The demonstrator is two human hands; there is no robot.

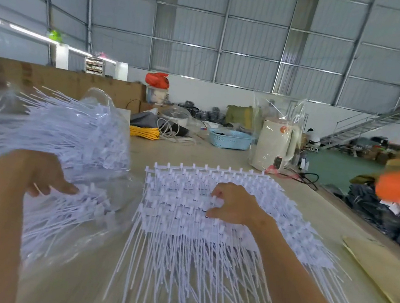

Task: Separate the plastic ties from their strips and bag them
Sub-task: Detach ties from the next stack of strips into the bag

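The bench fills the lower view from 9 o'clock to 3 o'clock. On it, I note two masses of white plastic.

1. The stack of strips lies at centre, slightly toward 4 o'clock. Each strip is a rail with a row of heads; the tails fan toward 6 o'clock. The ties are still joined to the rails here.
2. The bag, clear film, lies at 9 to 10 o'clock, with its mouth toward me. It already holds a loose heap of ties, their tips pointing to 10 o'clock.
3. My right hand rests on the stack, fingers curled and pinching a tie head near the centre of the top strip.
4. My left hand lies at 8 o'clock on the bagged ties, fingers curled round a few thin tails.

Handling judgement: the ties appear light, springy and smooth, so a bundle will likely splay and slide. The rail looks stiffer than the tails. I would take hold at the heads, close to the rail, and twist or snap there; pulling by the tails would likely bend them.
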